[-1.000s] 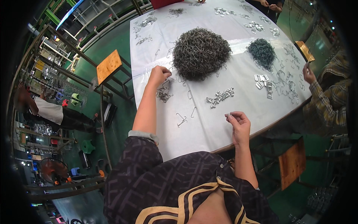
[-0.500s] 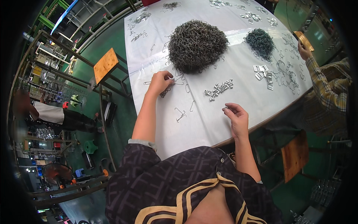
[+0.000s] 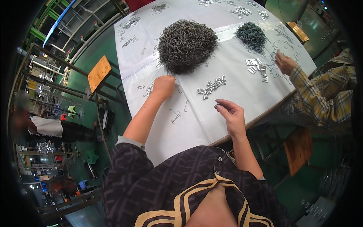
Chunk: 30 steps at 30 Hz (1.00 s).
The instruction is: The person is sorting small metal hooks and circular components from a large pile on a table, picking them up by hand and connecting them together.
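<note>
My left hand point(image 3: 164, 87) is closed, fingertips turned down and hidden, just below the near edge of a large heap of grey wire hooks point(image 3: 186, 45). Some loose bent wires point(image 3: 148, 89) lie beside it. My right hand point(image 3: 232, 115) pinches a small silvery metal piece point(image 3: 217, 104) between thumb and finger, above the table. Just beyond it is a cluster of small silver metal pieces point(image 3: 211, 87). Between my hands lie a few single wire hooks point(image 3: 175, 115) on the white sheet.
A smaller dark green wire heap point(image 3: 251, 37) and flat metal buckles point(image 3: 254, 69) lie to the right. A co-worker's hand point(image 3: 286, 62) reaches over scattered hooks there. More metal parts point(image 3: 241, 11) lie at the far side. A wooden stool point(image 3: 100, 73) stands left of the table point(image 3: 189, 132).
My left hand has moved right from the loose wires toward the large heap, its fingers now closed. The co-worker's hand has come over the table. My right hand keeps its pinch.
</note>
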Available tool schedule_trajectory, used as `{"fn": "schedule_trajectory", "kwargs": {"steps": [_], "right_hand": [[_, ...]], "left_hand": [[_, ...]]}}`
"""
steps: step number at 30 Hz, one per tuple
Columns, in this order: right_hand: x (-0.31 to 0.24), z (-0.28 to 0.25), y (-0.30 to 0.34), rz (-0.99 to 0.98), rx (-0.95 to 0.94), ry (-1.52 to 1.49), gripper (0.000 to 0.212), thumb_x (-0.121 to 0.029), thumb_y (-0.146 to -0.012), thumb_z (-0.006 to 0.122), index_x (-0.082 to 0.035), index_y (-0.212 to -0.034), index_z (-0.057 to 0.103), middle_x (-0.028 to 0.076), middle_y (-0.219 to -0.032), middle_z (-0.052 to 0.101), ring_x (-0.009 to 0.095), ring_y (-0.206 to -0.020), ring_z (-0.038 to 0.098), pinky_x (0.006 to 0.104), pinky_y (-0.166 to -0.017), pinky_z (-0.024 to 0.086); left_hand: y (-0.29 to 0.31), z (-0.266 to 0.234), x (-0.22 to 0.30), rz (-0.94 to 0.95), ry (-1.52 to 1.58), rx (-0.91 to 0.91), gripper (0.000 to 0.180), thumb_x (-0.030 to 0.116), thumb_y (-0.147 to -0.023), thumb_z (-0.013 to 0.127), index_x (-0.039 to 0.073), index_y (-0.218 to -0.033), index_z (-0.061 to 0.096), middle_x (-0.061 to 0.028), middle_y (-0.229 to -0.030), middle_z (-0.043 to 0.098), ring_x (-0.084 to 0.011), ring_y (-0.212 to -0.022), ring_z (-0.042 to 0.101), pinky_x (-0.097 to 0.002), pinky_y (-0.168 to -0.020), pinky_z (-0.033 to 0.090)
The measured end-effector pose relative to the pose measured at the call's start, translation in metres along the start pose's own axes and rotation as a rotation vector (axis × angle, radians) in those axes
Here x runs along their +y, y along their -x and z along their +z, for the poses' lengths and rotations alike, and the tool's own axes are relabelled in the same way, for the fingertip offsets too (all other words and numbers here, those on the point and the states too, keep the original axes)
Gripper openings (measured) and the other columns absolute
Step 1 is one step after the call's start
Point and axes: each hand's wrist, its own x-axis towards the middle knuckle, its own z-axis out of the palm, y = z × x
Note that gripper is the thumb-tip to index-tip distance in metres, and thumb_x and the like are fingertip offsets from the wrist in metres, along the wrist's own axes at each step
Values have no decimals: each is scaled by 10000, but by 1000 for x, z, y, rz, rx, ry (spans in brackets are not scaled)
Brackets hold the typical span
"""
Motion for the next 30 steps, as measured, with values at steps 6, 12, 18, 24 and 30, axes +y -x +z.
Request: {"fn": "schedule_trajectory", "kwargs": {"steps": [6,12,18,24,30], "right_hand": [[-11,-2,7,-49,-6,5,210,-1,-825,609,60,-1025,623,106,-977,643,158,-912,602,272,-835,474],[-20,9,10,-86,-73,51,184,6,-835,591,41,-1010,639,95,-954,642,156,-904,603,269,-832,472],[-20,7,9,-156,-59,228,179,3,-816,610,10,-987,660,80,-906,645,137,-874,606,253,-808,467],[-19,9,9,-174,-36,270,207,-11,-798,635,-5,-1002,665,64,-882,651,120,-828,607,240,-768,463],[-5,-13,-9,-65,47,147,237,-47,-804,647,18,-1032,649,59,-861,646,105,-818,593,236,-756,466]], "left_hand": [[36,-44,75,5,1406,29,103,89,-823,618,-8,-840,587,-19,-784,584,-104,-756,547,-253,-690,432],[62,-56,110,-3,1776,-171,97,114,-841,615,24,-862,585,11,-837,555,-81,-841,496,-236,-776,380],[58,-53,113,-97,1796,-202,116,140,-837,624,32,-847,584,20,-828,551,-80,-835,492,-221,-774,374],[62,-37,125,12,1747,21,100,97,-863,585,17,-919,560,-10,-884,548,-96,-866,492,-243,-807,390],[68,-32,126,105,1628,272,52,29,-897,494,20,-945,513,-100,-1024,593,-162,-966,535,-309,-860,413]]}}
